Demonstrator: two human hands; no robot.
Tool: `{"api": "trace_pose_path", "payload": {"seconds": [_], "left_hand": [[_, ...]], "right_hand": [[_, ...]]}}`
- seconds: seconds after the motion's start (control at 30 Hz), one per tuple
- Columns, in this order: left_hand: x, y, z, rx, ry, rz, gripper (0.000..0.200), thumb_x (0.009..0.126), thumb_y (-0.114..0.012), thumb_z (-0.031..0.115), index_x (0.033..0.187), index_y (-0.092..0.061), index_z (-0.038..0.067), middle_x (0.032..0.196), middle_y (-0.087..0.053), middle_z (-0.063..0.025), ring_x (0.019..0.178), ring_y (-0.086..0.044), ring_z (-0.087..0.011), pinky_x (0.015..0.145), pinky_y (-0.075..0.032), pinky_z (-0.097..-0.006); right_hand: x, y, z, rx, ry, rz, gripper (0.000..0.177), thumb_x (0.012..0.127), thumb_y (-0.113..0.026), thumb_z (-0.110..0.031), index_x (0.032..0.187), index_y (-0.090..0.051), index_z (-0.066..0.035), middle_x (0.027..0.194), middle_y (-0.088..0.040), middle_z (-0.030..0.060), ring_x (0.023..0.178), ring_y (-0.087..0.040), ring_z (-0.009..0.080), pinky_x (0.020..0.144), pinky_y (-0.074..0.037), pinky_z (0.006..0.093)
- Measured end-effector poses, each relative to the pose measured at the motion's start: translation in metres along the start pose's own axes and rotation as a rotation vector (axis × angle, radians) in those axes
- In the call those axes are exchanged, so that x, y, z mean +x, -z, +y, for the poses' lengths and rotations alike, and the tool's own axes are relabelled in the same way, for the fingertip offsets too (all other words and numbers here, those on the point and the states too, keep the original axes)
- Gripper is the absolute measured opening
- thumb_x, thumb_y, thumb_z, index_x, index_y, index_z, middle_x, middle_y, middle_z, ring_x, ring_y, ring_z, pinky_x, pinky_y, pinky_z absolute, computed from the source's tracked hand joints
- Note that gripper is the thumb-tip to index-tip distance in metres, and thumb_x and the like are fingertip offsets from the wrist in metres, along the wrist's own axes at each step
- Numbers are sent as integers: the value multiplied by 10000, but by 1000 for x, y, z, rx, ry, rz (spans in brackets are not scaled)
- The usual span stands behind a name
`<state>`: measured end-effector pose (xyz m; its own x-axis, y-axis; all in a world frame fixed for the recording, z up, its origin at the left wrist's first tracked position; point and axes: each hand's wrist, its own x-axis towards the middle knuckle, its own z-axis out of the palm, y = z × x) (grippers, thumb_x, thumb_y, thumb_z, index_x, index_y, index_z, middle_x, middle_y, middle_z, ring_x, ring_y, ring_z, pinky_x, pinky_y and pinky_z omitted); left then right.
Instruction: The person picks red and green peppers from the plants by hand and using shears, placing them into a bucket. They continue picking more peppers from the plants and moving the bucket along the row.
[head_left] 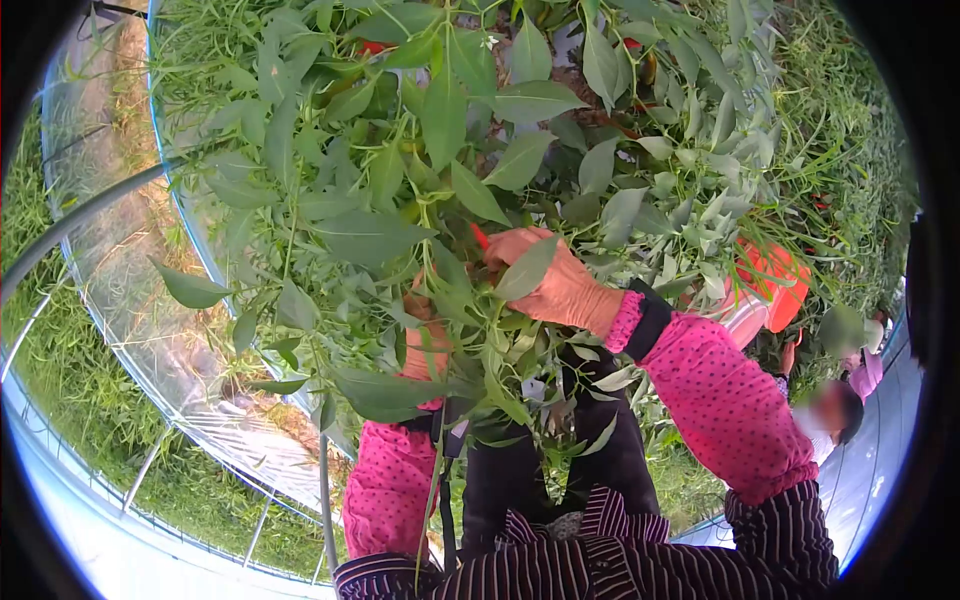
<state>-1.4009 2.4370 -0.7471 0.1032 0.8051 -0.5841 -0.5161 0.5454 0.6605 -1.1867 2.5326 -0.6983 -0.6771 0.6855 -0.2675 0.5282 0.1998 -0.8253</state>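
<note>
Head view: right hand (555,285) pinched the red pepper (479,237) poking up-left; left hand (425,345) sat below it (grip lost behind leaves (370,235)).

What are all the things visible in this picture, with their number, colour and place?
pepper plant: one, green, fills centre and top
red peppers: a few, red, one in the centre, others at top
orange container: one, orange, right, behind leaves
other person: one, pinkish clothing, lower right
plastic sheet: one, clear, left
metal pipe: one, grey, left, across the sheet
left hand: one, pinkish glove, centre, grip hidden by leaves
right hand: one, pinkish glove, centre, among leaves
</note>
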Motion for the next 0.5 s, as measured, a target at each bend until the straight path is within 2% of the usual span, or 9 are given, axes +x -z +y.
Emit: {"api": "trace_pose_path", "payload": {"seconds": [0.07, 0.1, 0.13, 0.23, 0.27, 0.33, 0.4, 0.5], "left_hand": [[5, -10, 1, -294, 5, -50, 319, 930, -503, 220, 1142, -555, -12, 1089, -602, -112, 987, -584, -196, 897, -484, -295], [5, -21, 10, -342, 5, -41, 296, 916, -518, 182, 1142, -557, -6, 1084, -603, -112, 971, -590, -193, 879, -494, -300], [3, -30, 22, -385, 6, -29, 280, 903, -533, 144, 1143, -559, 1, 1079, -605, -113, 955, -595, -190, 862, -503, -304], [4, -5, 5, -352, 45, -1, 369, 852, -529, 186, 1176, -537, 10, 1109, -594, -120, 987, -580, -200, 886, -488, -318], [3, -5, 8, -201, 86, 113, 454, 798, -514, 234, 1192, -524, 9, 1141, -581, -119, 1028, -563, -219, 920, -468, -330], [-2, -6, 2, -284, 82, 240, 484, 818, -468, 279, 1226, -496, 20, 1196, -554, -111, 1093, -530, -225, 964, -436, -332], [-7, -9, -1, -236, 157, 199, 451, 857, -444, 278, 1231, -489, 30, 1202, -548, -106, 1104, -519, -224, 968, -432, -334], [-14, -9, 0, -158, 260, 146, 403, 917, -407, 276, 1239, -478, 46, 1212, -540, -99, 1121, -503, -223, 976, -427, -338]], "right_hand": [[-1, 8, -2, -26, -65, 61, 473, 650, -711, -108, 1087, -533, -87, 1119, -549, 99, 1089, -522, 324, 905, -413, 427], [1, 13, -5, -40, -95, 95, 457, 657, -706, -95, 1079, -531, -71, 1106, -549, 112, 1074, -526, 333, 890, -426, 423], [4, 18, -8, 155, -257, 155, 421, 719, -702, -178, 1092, -537, -75, 1090, -540, 107, 1041, -516, 326, 903, -390, 445], [5, 8, -3, 92, -261, 412, 396, 743, -677, -152, 1099, -532, -54, 1061, -549, 116, 1013, -525, 331, 834, -430, 429], [3, 10, -2, 27, -135, 375, 391, 753, -669, -137, 1111, -527, -69, 1052, -554, 110, 999, -536, 307, 770, -455, 408], [-4, -1, -11, -25, -91, 278, 410, 746, -674, -133, 1123, -523, -80, 1069, -550, 96, 1012, -534, 285, 759, -456, 396], [-1, -9, -28, -96, -126, 207, 469, 721, -693, -145, 1155, -520, -110, 1116, -536, 78, 1047, -523, 261, 770, -453, 402], [12, -17, -30, -216, -93, 198, 551, 678, -707, -134, 1190, -505, -113, 1151, -519, 69, 1068, -509, 281, 806, -434, 431]]}}
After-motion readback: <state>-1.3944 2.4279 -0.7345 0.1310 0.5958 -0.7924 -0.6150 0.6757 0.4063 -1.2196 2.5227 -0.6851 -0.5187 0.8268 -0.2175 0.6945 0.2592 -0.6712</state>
